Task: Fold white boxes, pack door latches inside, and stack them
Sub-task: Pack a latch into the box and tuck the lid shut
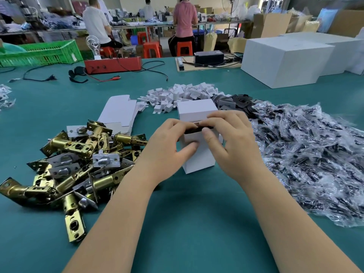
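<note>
Your left hand (171,139) and right hand (228,133) both pinch the upright box (199,154) at its open top; squeeze harder and it may buckle or tip toward the latches (78,162) at nine o'clock.

A small factory packing workshop.

Beyond the hands (199,142), the green counter (187,209) carries bulk heaps of brass door latches (78,154), bagged parts (315,154) and flat white boxes (118,113); farther back, workers on orange stools (184,48) sit among cartons (267,24) and crates (42,53).

White box (199,154); brass-gold and silver latches (78,154); teal table (187,213); green crate (41,53); red case (113,65)
</note>
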`<state>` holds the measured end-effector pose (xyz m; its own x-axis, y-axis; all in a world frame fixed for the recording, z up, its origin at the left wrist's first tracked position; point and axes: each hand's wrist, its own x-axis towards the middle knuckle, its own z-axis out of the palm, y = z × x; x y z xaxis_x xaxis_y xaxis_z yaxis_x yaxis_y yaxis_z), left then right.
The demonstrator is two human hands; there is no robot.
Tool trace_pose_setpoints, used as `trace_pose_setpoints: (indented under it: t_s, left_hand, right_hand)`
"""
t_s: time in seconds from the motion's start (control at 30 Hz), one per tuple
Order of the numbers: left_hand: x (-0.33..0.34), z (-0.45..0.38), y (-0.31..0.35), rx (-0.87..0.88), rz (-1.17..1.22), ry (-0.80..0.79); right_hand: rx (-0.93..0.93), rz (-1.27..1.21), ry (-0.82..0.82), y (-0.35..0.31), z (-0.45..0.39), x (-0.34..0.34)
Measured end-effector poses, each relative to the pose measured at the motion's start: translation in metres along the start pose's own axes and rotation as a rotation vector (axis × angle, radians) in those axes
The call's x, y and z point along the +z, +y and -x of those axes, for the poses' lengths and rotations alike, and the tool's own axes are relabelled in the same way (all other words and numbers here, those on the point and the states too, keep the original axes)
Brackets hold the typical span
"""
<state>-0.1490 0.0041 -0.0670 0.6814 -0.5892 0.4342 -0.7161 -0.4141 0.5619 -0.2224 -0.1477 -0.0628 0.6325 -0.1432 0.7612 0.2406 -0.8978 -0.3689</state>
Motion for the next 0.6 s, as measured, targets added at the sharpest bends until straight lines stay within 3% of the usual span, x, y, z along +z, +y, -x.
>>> trace_pose_setpoints:
  t_s: [0.1,0.17,0.4,0.47,0.6]
  left_hand:
    - [0.0001,0.0001,0.0023,0.029,0.010,-0.006]
    - [0.0000,0.0007,0.0029,0.038,-0.013,0.006]
    - [-0.0020,0.0007,0.0022,0.032,0.046,-0.011]
    - [-0.0012,-0.0003,0.0023,0.031,0.036,-0.017]
    - [0.0007,-0.0013,-0.0011,0.035,0.006,-0.011]
  right_hand:
    - [0.035,0.078,0.051,0.0022,-0.0010,0.0005]
    - [0.074,0.102,-0.012,0.0041,-0.0016,0.0017]
    - [0.431,-0.346,-0.225,0.0083,-0.0066,0.0003]
    - [0.400,-0.272,-0.248,0.0104,-0.0060,-0.0002]
    - [0.301,-0.143,-0.089,0.0046,-0.0021,0.0016]
